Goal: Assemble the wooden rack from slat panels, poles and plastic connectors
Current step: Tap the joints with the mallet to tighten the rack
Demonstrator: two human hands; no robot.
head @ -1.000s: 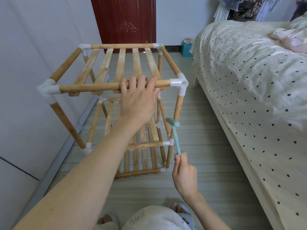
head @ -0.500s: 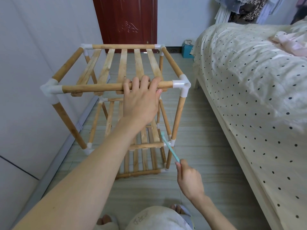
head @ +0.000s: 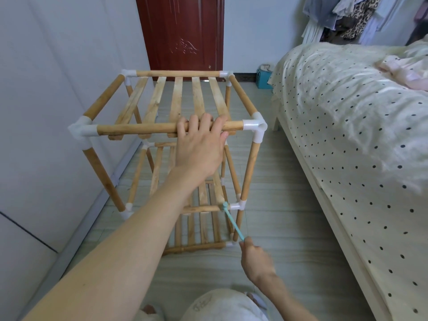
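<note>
A three-tier wooden rack (head: 249, 172) of poles, slat panels and white plastic connectors stands on the floor against the left wall. My left hand (head: 199, 147) grips the top front pole (head: 136, 129), fingers curled over it. My right hand (head: 256, 260) holds a small teal plastic hammer (head: 232, 222) by the handle end. The hammer's head touches the middle front pole right beside the white connector (head: 238, 205) at the front right corner.
A bed (head: 352, 140) with a dotted sheet runs along the right, leaving a strip of floor between it and the rack. A dark red door (head: 183, 33) is behind the rack. A teal box (head: 264, 79) sits by the far wall. Clothes hang top right.
The hammer has swung down from beside the right front pole to the middle tier's front corner, and my right hand dropped lower. My left hand kept its hold on the top pole.
</note>
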